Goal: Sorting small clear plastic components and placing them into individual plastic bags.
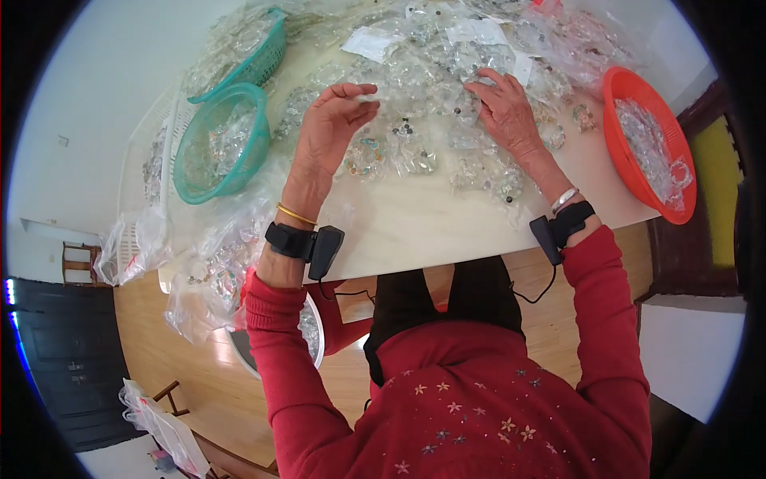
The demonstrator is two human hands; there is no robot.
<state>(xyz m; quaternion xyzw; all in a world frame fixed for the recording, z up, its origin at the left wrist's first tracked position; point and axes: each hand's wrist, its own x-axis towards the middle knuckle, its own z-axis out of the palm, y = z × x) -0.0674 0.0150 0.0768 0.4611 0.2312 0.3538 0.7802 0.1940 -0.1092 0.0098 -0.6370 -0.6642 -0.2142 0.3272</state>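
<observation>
My left hand (pixel 337 120) is raised over the pile, its fingers curled and pinched on a small pale, clear piece (pixel 365 98) too small to name. My right hand (pixel 504 116) rests at a heap of clear plastic bags (pixel 435 84) of beaded jewellery, fingers curved and apart, touching the bags. White paper slips (pixel 372 41) lie among them. A bracelet of orange and turquoise beads (pixel 365 156) lies in a bag just below my left hand, beside bags with dark beads (pixel 403 136).
Green baskets (pixel 219 144) and a white rack (pixel 136 184) stand left; a red basket (pixel 677 152) of bags is at right. More bags (pixel 199 295) hang at the table's left edge (pixel 399 247). Below are a white-rimmed basin (pixel 317 335) and a wooden chair (pixel 163 399).
</observation>
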